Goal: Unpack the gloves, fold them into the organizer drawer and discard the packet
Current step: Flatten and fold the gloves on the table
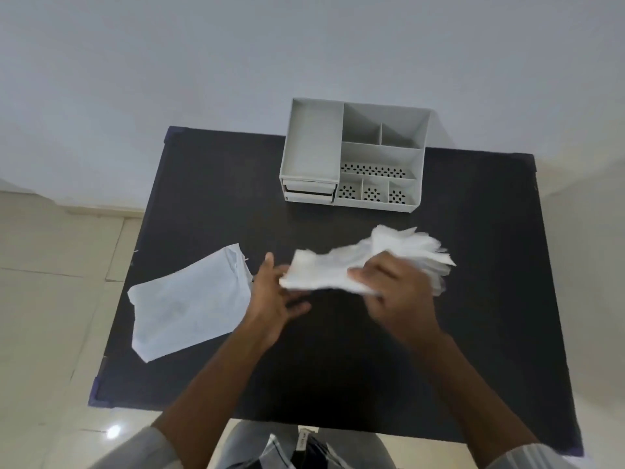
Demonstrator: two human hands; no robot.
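Prob. home rm: tiled floor (50, 299), bare wall (169, 62).

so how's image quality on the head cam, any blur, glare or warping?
Head view: motion blur smears the gloves and right hand; left hand is sharper. Organizer and packet read fairly crisp. Wide-angle distortion bows the table edges. Small glare spot on the floor; lighting otherwise soft and even.

Right hand (392, 286) palm down, fingers closed in a grip; left hand (274, 299) open, fingers spread, forearms bare.
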